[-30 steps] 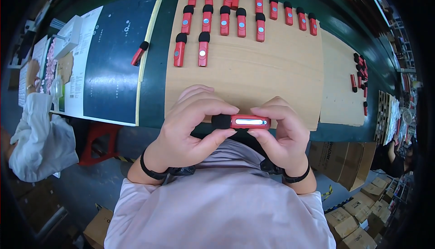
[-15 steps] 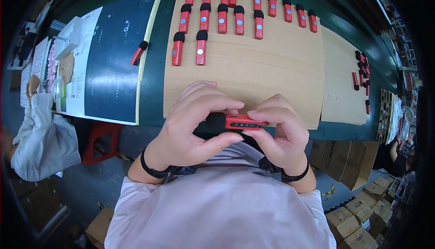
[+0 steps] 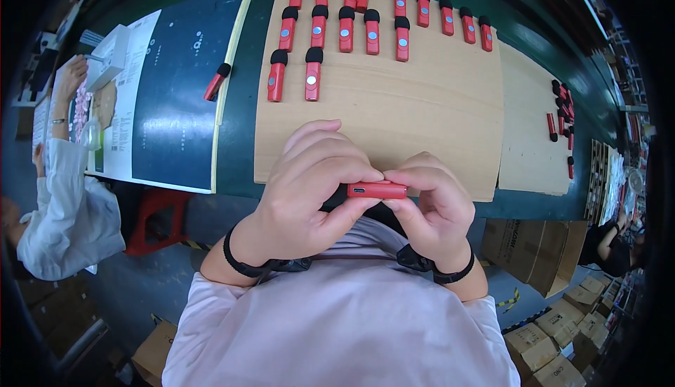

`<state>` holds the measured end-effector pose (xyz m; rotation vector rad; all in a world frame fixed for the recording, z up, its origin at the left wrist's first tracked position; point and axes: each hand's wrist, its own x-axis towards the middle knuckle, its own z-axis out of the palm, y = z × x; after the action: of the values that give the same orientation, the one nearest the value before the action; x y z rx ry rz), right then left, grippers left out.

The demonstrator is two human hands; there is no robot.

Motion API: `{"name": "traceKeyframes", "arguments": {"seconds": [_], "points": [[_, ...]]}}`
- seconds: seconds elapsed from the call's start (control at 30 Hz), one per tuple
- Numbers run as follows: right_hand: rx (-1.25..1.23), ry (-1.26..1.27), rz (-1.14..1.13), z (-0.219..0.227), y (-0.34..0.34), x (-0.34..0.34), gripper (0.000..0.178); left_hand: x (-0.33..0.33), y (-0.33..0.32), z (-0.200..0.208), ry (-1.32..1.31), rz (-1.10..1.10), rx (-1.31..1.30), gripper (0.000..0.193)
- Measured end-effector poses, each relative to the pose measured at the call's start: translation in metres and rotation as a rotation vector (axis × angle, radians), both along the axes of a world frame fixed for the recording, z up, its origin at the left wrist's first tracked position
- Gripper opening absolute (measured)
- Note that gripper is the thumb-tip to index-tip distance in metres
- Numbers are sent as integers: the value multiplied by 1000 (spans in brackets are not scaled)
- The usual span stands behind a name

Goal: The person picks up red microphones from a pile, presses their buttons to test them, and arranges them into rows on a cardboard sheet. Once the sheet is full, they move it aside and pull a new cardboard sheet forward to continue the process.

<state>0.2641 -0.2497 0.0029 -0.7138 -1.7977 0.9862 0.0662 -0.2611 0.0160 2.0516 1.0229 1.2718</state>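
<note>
A small red microphone [image 3: 394, 191] is pinched between my two hands, in front of my body at the near edge of the cardboard. My left hand [image 3: 299, 193] grips its left part with thumb and forefinger, and my right hand [image 3: 439, 197] has thumb and forefinger on its right part. The face turned to me has a small dark port slot near its left end. No black foam tip shows on it now. Beyond my hands, several red microphones [image 3: 313, 81] with black foam tips lie in rows on the cardboard sheet [image 3: 422, 105].
One more foam-tipped microphone [image 3: 216, 83] lies on the dark blue board [image 3: 183, 91] at left. A second cardboard piece [image 3: 531, 119] holds a microphone cluster [image 3: 562, 102] at right. At far left a co-worker's arm [image 3: 63, 116] reaches beside a white box [image 3: 111, 56].
The microphone has been turned in my fingers: its black foam tip and dark panel have gone from sight, and a port slot shows. The co-worker's hand at left has moved up to the white box.
</note>
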Motion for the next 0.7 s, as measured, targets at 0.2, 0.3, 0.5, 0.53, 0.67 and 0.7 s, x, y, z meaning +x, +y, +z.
{"name": "traceKeyframes", "arguments": {"seconds": [0.2,0.3,0.5,0.53,0.67,0.7], "points": [[-32,0,-56,9,-1,1,28,2,2,-2,-48,-18,-75,28],[75,-148,-29,20,1,5,27,3,3,-8,-37,-22,-72,29],[76,-233,-9,35,16,2,25,1,4,-13,23,101,-47,34],[62,-280,-11,38,23,6,25,-2,4,-13,16,100,-37,34],[59,-430,-82,47,55,20,23,-10,0,-17,239,148,18,36],[80,-481,-134,49,65,22,23,-10,-1,-17,279,131,19,35]]}}
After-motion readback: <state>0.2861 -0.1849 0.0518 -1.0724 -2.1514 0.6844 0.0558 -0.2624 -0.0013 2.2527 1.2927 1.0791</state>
